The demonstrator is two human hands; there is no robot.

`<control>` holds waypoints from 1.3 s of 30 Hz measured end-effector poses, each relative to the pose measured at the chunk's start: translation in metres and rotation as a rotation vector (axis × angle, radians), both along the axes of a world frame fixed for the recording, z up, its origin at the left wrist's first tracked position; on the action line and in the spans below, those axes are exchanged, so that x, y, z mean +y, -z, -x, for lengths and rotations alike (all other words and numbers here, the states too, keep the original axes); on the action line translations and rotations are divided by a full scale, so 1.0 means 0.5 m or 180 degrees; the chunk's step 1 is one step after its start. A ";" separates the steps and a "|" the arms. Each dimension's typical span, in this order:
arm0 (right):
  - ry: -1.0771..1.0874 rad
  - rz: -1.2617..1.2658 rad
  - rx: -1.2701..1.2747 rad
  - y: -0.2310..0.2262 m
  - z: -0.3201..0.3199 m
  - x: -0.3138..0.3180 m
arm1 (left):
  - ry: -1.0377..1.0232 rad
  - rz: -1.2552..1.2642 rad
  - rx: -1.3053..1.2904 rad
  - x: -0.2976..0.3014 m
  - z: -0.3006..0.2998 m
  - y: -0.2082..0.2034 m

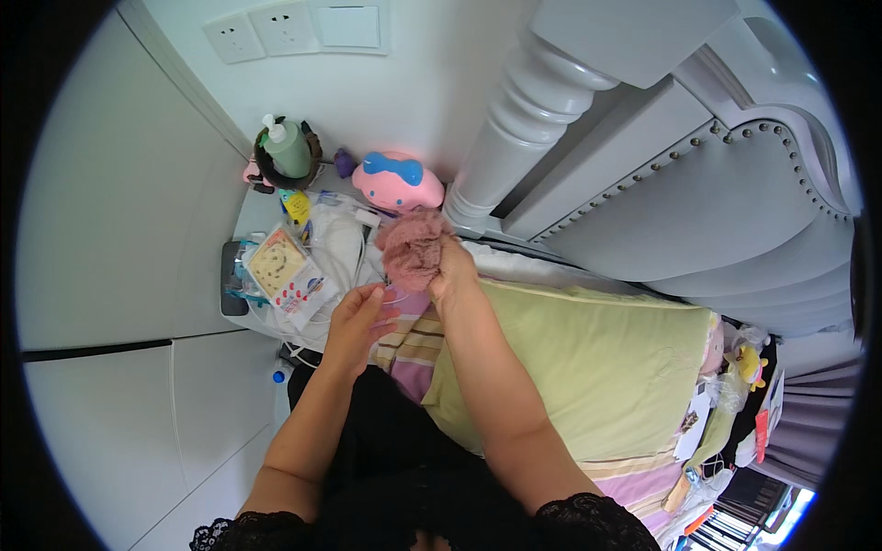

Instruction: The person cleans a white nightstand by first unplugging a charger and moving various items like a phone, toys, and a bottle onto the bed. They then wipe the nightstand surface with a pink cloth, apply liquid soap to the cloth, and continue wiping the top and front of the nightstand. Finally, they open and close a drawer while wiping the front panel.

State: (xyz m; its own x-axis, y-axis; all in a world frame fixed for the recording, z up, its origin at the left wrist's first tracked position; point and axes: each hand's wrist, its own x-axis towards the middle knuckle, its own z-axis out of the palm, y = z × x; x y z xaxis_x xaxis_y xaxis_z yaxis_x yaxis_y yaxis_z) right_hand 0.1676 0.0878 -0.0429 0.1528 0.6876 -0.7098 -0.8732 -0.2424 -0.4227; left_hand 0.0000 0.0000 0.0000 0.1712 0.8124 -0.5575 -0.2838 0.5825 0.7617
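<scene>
A crumpled, fluffy dusty-pink cloth (412, 250) is bunched in my right hand (455, 273), held up over the gap between the bedside table and the bed. My fingers are wrapped round its right side and partly hidden behind it. Just below and to the left, my left hand (358, 320) is empty, its fingers apart and pointing toward the cloth without gripping it. Behind the cloth stands a rounded pink character-shaped object (399, 186) with a blue bow. White cables (347, 253) lie to the left of the cloth.
The bedside table (250, 220) also bears a green pump bottle (290, 154) in a dark holder, a small purple item (344, 163), a yellow packet (296, 207) and a yellow square package (276, 262). A green pillow (588, 367) lies right, below the grey headboard (698, 211).
</scene>
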 end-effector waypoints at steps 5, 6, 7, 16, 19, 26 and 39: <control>0.1210 0.0166 -0.0554 0.050 -0.031 0.021 | -0.0348 -0.0532 0.0089 -0.009 0.016 -0.049; 0.0818 0.0215 -0.0461 0.043 -0.011 0.043 | -0.0416 -0.0544 0.0183 -0.001 0.033 -0.047; 0.0429 0.0258 -0.0371 0.036 0.008 0.062 | -0.0460 -0.0495 0.0245 -0.001 0.046 -0.049; -0.1453 -0.1407 -0.2701 -0.114 0.080 -0.170 | -0.0064 -0.0985 -0.0965 -0.019 0.021 -0.034; -0.1520 -0.1860 -0.4000 -0.092 0.109 -0.266 | 0.0217 -0.0788 -0.1728 -0.040 -0.026 -0.018; -0.2563 -0.2312 -0.4317 -0.064 0.105 -0.306 | -0.0406 -0.0507 -0.1932 -0.116 0.017 -0.028; -0.2942 -0.0655 -0.1602 -0.001 0.210 -0.210 | -0.1983 -0.0084 -0.1318 -0.310 0.282 -0.061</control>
State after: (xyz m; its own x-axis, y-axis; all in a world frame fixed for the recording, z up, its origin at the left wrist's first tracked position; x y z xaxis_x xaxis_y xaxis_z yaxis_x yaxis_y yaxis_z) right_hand 0.0625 -0.0174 -0.0423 -0.2454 0.7858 -0.5677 -0.1015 -0.6032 -0.7911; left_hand -0.1411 -0.1552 0.0303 -0.1333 0.8397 -0.5264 -0.8218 0.2032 0.5323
